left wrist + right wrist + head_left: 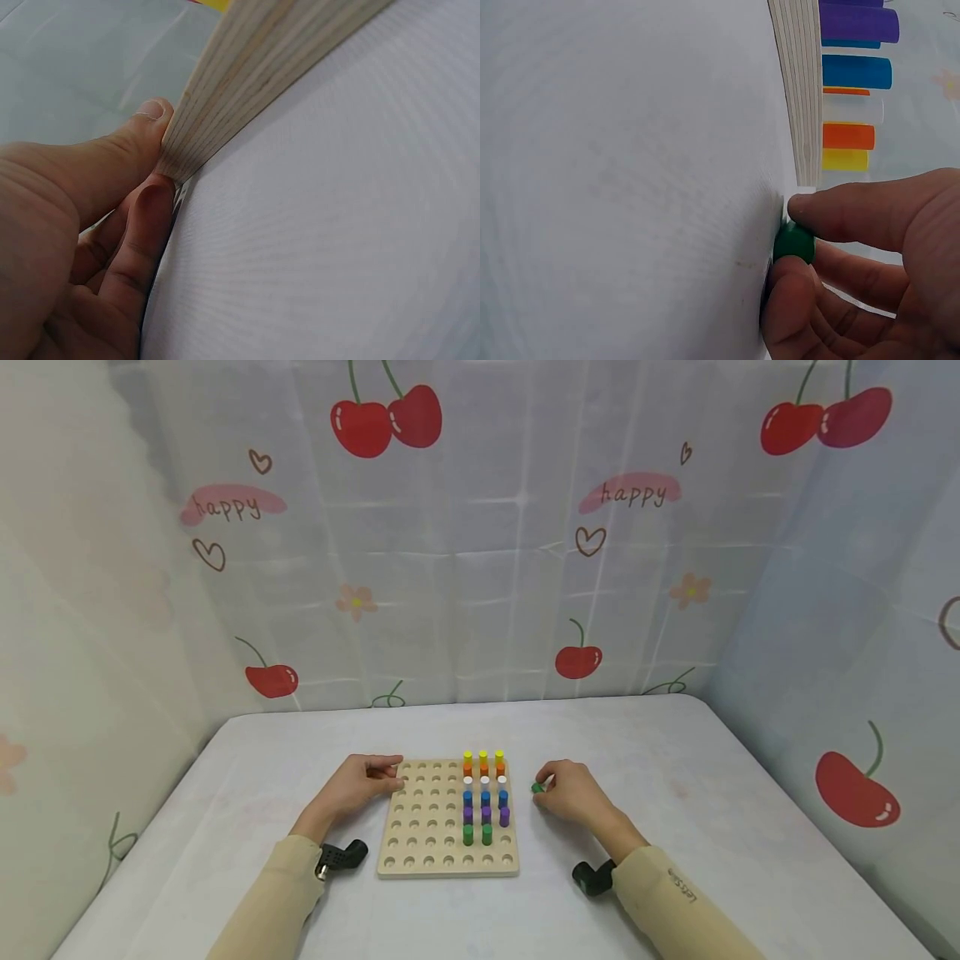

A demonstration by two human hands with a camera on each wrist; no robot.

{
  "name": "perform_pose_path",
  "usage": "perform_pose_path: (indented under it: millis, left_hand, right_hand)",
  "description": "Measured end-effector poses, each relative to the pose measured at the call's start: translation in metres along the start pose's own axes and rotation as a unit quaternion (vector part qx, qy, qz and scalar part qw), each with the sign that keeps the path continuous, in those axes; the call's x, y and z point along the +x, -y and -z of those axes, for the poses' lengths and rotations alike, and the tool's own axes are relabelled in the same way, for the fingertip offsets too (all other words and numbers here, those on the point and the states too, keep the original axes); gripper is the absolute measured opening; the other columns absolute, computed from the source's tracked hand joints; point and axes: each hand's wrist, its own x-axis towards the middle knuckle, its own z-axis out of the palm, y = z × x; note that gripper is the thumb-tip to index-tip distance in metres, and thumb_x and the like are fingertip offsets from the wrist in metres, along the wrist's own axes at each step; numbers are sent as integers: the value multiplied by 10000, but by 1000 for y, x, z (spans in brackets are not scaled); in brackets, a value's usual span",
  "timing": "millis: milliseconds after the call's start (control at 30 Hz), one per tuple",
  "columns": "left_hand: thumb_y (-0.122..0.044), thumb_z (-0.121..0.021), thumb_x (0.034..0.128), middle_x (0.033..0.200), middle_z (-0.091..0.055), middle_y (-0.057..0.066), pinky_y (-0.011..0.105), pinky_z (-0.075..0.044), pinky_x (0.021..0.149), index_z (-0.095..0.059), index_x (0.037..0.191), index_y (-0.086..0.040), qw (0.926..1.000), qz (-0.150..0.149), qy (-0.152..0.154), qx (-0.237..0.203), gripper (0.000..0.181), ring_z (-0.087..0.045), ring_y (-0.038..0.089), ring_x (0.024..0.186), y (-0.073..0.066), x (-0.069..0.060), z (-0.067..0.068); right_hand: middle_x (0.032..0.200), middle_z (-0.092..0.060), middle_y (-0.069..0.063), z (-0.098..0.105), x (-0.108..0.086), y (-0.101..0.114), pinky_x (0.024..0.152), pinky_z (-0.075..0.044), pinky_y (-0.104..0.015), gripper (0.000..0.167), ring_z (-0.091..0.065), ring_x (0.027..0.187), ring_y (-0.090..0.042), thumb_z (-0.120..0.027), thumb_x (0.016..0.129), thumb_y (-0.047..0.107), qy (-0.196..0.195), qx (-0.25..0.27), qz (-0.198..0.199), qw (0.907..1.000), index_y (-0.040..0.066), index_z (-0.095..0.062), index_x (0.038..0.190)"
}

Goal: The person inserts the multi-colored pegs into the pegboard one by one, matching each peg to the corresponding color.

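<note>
A wooden pegboard [420, 852] lies on the white-covered table, bearing rows of yellow, orange, white, blue and purple pegs on its right half. Two green pegs [487, 835] stand in the row nearest me. At the board's far left corner is my left hand [356, 789]; its thumb and fingers pinch the wooden edge, thumb on top in the left wrist view. To the right of the board, my right hand [573, 789] holds a loose green peg [795, 241] between thumb and fingers, low at the tabletop. Part of that peg is hidden by the fingers.
Bare holes fill the board's left half and its nearest row. The white tabletop [637, 735] stretches around the board, and a cherry-patterned curtain [480, 568] hangs behind it. Each wrist wears a small black camera [592, 878].
</note>
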Motion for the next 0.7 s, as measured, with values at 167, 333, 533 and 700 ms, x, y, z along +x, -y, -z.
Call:
perform_pose_path:
  millis: [167,333,533,700]
  left_hand:
    - [-225,-838,877,1002,-714,19,253,-485,784,-694,1346,-97,10000,-10,11,5,507,-603,166,907,1,0,0]
    - [-229,-836,879,1000,-715,17,252,-486,790,-693,1348,-96,10000,-25,27,19,509,-605,163,904,1,0,0]
    - [-219,-832,883,1005,-714,21,252,-486,781,-691,1350,-94,10000,-27,8,34,504,-603,164,902,0,0,0]
    - [-217,-831,885,1011,-714,20,253,-489,784,-688,1353,-91,10000,-13,15,56,506,-604,161,904,-1,0,0]
  right_hand:
    - [831,-626,-36,0,-1,0,661,-453,-296,219,-552,757,-174,-771,890,141,-17,54,-34,10000,71,-729,1094]
    - [862,-628,-40,2,-4,0,656,-460,-297,267,-551,773,-180,-753,911,164,-53,140,-22,9999,79,-717,1162]
    - [910,-620,-49,7,-10,2,623,-455,-291,283,-544,780,-181,-735,927,166,-158,241,68,9996,82,-713,1196]
    - [902,-613,-42,11,-18,7,595,-447,-285,261,-543,741,-172,-733,931,173,-175,337,63,9993,97,-709,1181]
